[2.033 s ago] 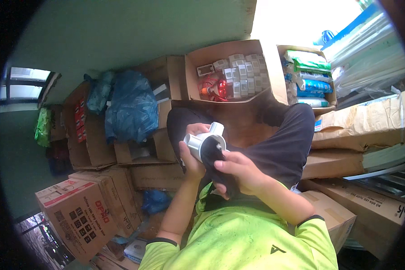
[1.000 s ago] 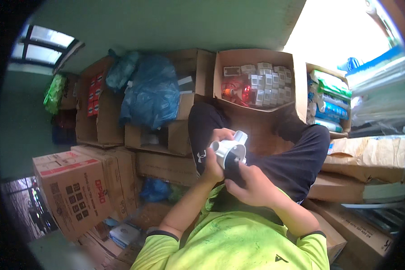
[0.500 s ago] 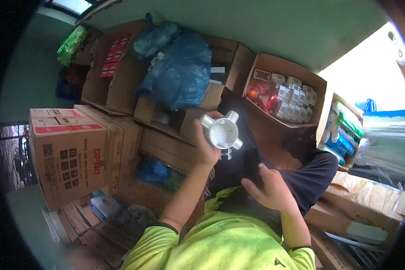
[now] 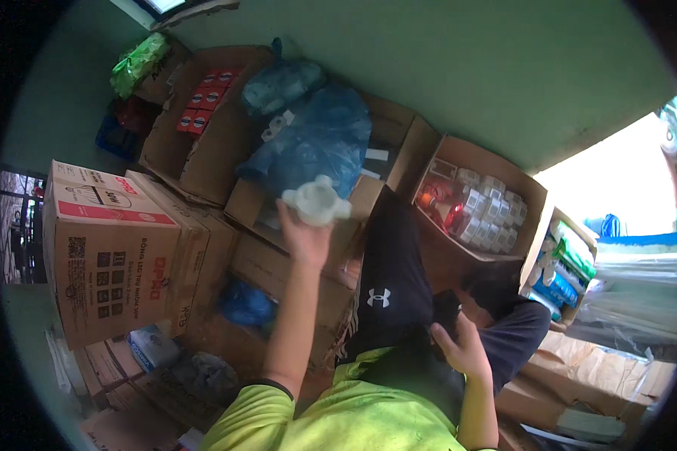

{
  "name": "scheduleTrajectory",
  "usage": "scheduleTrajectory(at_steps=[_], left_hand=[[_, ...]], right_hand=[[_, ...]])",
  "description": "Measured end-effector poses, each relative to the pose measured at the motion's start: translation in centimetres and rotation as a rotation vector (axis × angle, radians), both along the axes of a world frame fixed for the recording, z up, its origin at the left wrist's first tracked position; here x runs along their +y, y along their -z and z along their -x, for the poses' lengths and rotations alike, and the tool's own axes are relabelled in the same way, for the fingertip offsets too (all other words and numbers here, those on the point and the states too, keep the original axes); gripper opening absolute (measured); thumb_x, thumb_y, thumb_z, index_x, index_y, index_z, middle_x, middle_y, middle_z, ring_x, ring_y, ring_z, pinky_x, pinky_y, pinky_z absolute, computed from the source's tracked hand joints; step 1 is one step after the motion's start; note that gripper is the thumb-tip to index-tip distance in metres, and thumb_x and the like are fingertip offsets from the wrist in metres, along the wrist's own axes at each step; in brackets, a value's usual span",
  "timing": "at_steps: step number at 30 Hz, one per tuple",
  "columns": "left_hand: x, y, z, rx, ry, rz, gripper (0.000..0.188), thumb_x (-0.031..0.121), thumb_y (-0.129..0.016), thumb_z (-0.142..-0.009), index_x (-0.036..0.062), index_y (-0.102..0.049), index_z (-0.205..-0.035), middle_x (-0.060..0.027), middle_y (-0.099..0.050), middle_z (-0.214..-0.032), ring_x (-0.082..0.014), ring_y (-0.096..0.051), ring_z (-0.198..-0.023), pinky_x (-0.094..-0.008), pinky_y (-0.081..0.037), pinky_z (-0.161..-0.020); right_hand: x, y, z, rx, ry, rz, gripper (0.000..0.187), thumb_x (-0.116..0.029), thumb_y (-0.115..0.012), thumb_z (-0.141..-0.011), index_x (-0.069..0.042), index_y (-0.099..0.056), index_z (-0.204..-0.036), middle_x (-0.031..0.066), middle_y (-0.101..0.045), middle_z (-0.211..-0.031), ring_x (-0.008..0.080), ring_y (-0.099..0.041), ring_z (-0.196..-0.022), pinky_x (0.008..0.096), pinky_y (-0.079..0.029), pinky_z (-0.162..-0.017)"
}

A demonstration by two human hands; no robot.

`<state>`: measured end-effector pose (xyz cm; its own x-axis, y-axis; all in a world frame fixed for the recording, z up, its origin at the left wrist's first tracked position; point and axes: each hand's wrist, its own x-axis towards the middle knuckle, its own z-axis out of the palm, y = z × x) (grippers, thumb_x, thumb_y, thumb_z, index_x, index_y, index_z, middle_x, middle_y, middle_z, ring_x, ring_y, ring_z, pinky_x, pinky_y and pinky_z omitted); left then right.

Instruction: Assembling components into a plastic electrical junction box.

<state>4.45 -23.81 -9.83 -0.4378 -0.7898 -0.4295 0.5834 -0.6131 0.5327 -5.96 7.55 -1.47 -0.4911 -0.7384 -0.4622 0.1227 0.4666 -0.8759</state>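
Note:
My left hand (image 4: 306, 239) holds up a round white plastic conduit junction box (image 4: 320, 203) with short pipe stubs around its rim. Motion blurs the box a little. Right behind it a blue plastic bag (image 4: 325, 131) lies on an open cardboard box (image 4: 241, 197). Over my lap, my right hand (image 4: 468, 352) is partly curled, thumb toward a dark object (image 4: 445, 307). That object blends into my dark trousers (image 4: 391, 301), so its kind is unclear, but the hand appears closed around it.
To the right, an open carton (image 4: 534, 225) holds many white boxy fittings (image 4: 493, 207) and a red item (image 4: 440, 207). Red packs (image 4: 203, 101) fill a carton at the far left. Large closed cartons (image 4: 120, 263) stand at left; long wrapped packages (image 4: 602, 368) lie at right.
My left hand has carried the junction box left and slightly up, toward the blue bag. My right hand has shifted slightly right and down. The head view has tilted somewhat.

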Motion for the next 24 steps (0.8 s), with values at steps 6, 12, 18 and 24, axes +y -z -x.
scheduleTrajectory(at_steps=[6, 12, 18, 24], left_hand=[[-17.6, 0.2, -2.5, -0.116, -0.171, 0.293, 0.063, 0.045, -0.056, -0.095, 0.0045, -0.034, -0.138, -0.0194, -0.041, -0.139, -0.0383, -0.048, -0.125, -0.0519, -0.051, -0.098], [-29.7, 5.3, -2.5, -0.591, -0.13, 0.373, 0.06, 0.044, -0.069, -0.088, 0.0032, -0.047, -0.127, -0.0136, -0.054, -0.121, -0.0288, -0.056, -0.111, -0.0431, -0.053, -0.085], [-33.5, 10.5, -3.2, -1.144, 0.074, 0.537, 0.055, 0.047, -0.073, -0.084, 0.001, -0.061, -0.111, -0.0068, -0.064, -0.084, -0.0139, -0.06, -0.067, -0.0307, -0.048, -0.059], [-34.6, 8.1, -0.1, -1.534, 0.367, 0.684, 0.068, 0.06, -0.07, -0.076, -0.0001, -0.066, -0.109, -0.0166, -0.068, -0.101, -0.0268, -0.066, -0.094, -0.0381, -0.05, -0.084]], right_hand=[[-0.8, 1.5, -0.2, 0.169, -0.031, -0.05, 0.024, -0.017, -0.066, -0.091, 0.003, -0.054, -0.093, 0.0122, -0.058, -0.064, 0.0153, -0.053, -0.054, 0.03, -0.042, -0.054], [-2.2, 2.7, 0.5, 0.263, -0.044, -0.065, 0.028, -0.019, -0.068, -0.088, 0.004, -0.054, -0.091, 0.0165, -0.052, -0.061, 0.0194, -0.047, -0.05, 0.0347, -0.038, -0.05], [-4.3, 3.4, 1.5, 0.31, -0.083, -0.125, 0.034, -0.022, -0.071, -0.086, 0.008, -0.055, -0.089, 0.0252, -0.055, -0.066, 0.0398, -0.054, -0.058, 0.0417, -0.041, -0.053], [-6.2, 3.5, 2.4, 0.347, -0.15, -0.211, 0.032, -0.02, -0.072, -0.083, 0.008, -0.057, -0.093, 0.0247, -0.058, -0.071, 0.0411, -0.058, -0.065, 0.043, -0.044, -0.059]])
